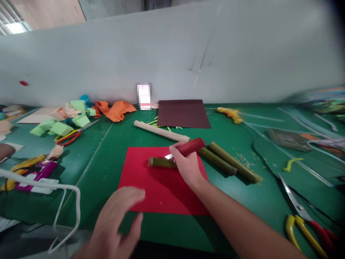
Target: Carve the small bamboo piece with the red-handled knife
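Note:
My right hand grips a red-handled craft knife, its short metal blade pointing left. Just under the blade, a short bamboo piece lies across a red sheet; its right end is hidden behind my hand. Blurred by motion, my left hand hovers over the sheet's lower left corner. Its thumb and fingers are apart and hold nothing. Two more bamboo pieces, a longer one and one beside it, lie to the right of the knife.
A pale wooden stick and a dark brown sheet lie behind. Scissors rest at right, a yellow glue gun farther back. Folded green papers, more scissors and a white cable occupy the left. A grey wall stands behind.

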Available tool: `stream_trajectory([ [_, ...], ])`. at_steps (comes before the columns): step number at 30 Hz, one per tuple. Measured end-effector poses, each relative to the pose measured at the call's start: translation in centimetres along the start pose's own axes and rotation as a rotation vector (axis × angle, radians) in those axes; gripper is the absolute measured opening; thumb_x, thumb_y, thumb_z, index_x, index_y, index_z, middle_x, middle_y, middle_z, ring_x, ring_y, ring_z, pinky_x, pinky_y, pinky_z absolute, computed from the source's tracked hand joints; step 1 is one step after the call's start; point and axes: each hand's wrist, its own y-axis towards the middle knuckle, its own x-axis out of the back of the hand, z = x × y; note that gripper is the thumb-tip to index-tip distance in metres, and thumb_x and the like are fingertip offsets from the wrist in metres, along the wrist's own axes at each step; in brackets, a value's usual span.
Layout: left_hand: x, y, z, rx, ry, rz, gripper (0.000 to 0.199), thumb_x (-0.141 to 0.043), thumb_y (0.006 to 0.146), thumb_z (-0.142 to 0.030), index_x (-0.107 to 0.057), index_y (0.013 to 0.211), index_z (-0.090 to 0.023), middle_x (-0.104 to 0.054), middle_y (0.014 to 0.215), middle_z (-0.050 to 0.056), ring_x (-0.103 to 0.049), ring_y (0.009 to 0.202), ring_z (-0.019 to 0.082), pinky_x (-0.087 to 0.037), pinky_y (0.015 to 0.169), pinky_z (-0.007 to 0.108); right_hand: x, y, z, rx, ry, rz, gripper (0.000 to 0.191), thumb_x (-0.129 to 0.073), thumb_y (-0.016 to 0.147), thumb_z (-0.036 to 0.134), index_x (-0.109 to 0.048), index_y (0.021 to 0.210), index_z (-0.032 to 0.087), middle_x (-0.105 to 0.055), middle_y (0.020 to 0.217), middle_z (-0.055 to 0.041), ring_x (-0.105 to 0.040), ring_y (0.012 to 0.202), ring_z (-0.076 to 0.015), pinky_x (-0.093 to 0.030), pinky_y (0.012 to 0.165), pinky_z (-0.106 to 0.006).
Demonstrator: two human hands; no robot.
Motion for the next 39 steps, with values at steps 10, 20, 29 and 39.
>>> stream_trajectory([
  [10,-3.9,17.0,2.4,0.053,-0.261,0.041,0.016,-0.056,0.088,-0.021,-0.066,0.099,-0.019,-0.074,0.096,0.005,-0.070,0.088,0.017,-0.055,0.084,0.032,0.0,0.0,0.1,0.038,-0.053,0.023,0.026,-0.064,0.078,0.044,-0.055,0.068,0.021,-0.049,0.056,0.0041,-0.047,0.056,-0.0128,-0.038,0.057,-0.028],
  [20,-7.8,17.0,3.9,-0.026,-0.235,0.297,0.015,-0.053,0.084,-0.017,-0.067,0.089,-0.017,-0.069,0.083,0.004,-0.060,0.071,0.014,-0.048,0.067,0.029,0.0,-0.5,0.3,0.017,-0.053,0.021,0.022,-0.065,0.077,0.040,-0.056,0.069,0.021,-0.058,0.061,0.0020,-0.056,0.059,-0.0140,-0.044,0.057,-0.027],
  [29,-8.0,13.9,5.0,-0.166,-0.245,0.559,0.019,-0.063,0.083,-0.028,-0.063,0.098,-0.016,-0.065,0.092,0.007,-0.059,0.087,0.022,-0.050,0.076,0.037,0.0,-0.7,0.1,0.221,-0.249,-0.019,0.016,-0.062,0.078,0.032,-0.055,0.067,0.023,-0.060,0.065,0.0024,-0.060,0.063,-0.0142,-0.050,0.062,-0.029],
  [39,-8.5,14.6,5.2,-0.200,-0.205,0.548,0.019,-0.066,0.080,-0.027,-0.065,0.096,-0.017,-0.066,0.097,0.008,-0.060,0.091,0.023,-0.049,0.080,0.037,1.4,-0.5,-0.4,0.270,-0.311,-0.054,0.016,-0.066,0.079,0.034,-0.059,0.068,0.025,-0.060,0.065,0.0013,-0.058,0.062,-0.0149,-0.050,0.065,-0.031],
])
